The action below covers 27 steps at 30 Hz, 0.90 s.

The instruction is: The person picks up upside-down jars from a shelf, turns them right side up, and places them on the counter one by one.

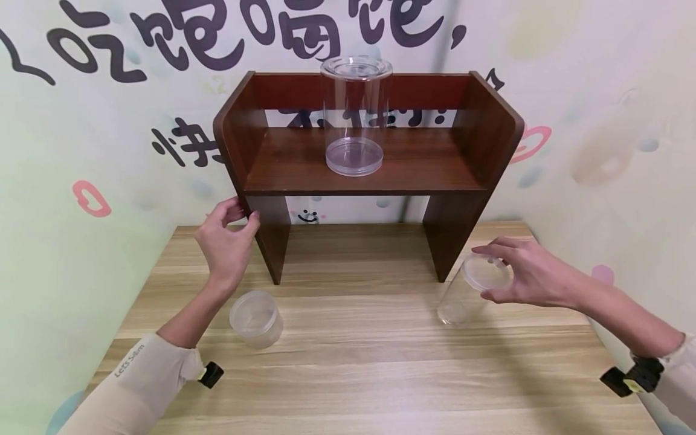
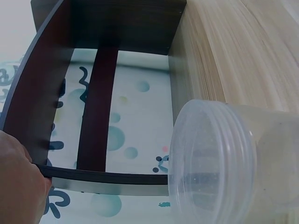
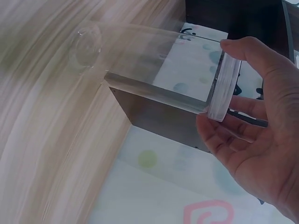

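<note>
My left hand point(image 1: 225, 241) pinches the front edge of the left side panel of a dark brown wooden shelf point(image 1: 359, 192); the left wrist view shows its knuckles at that edge. My right hand point(image 1: 519, 272) holds a tall clear plastic jar point(image 3: 140, 56) by its whitish lid point(image 3: 223, 88), thumb on one side and fingers on the other. This jar stands on the table in front of the shelf's right panel. Below my left wrist sits a shorter clear lidded tub point(image 1: 257, 323). A large clear jar point(image 1: 356, 121) stands on the shelf's upper board.
The shelf stands at the back of a light wood-grain table point(image 1: 359, 374), near a wall point(image 1: 130, 163) with dark lettering and coloured patches. Walls also close off the left and right sides. Beneath the upper board the shelf is open through to the wall.
</note>
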Motion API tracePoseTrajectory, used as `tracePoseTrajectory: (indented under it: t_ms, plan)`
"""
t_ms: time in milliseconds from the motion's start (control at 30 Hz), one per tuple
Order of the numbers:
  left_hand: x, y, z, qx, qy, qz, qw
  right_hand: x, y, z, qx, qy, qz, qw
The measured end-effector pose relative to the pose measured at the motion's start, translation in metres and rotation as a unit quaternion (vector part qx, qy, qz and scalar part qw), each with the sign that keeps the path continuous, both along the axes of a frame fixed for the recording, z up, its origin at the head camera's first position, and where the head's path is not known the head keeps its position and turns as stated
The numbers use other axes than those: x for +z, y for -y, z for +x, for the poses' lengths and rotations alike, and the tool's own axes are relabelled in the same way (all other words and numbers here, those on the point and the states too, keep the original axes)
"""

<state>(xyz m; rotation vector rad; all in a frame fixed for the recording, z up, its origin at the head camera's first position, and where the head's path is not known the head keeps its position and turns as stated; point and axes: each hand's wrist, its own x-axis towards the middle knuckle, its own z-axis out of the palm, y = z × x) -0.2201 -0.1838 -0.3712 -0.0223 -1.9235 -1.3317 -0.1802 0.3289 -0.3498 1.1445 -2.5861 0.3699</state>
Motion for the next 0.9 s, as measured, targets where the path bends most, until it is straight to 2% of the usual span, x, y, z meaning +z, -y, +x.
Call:
tracePoseTrajectory:
  t_ms: [233,433,700,900]
  plan:
    - [-0.001,0.000,-0.001,0.000,-0.004,0.000,1.0000,0.004,0.002,0.003,-0.017,0.010,0.023,1.000]
    - [-0.002,-0.001,-0.002,-0.009,-0.008,0.004,0.9999,0.015,0.002,0.009,-0.037,0.014,0.030,0.999]
    - [-0.002,0.000,-0.003,-0.007,-0.008,-0.001,0.9999,0.038,0.008,0.015,-0.033,-0.021,0.025,0.999]
    - [-0.001,0.001,-0.002,0.001,0.000,-0.007,1.0000,0.064,0.026,0.015,-0.004,-0.036,-0.002,0.999]
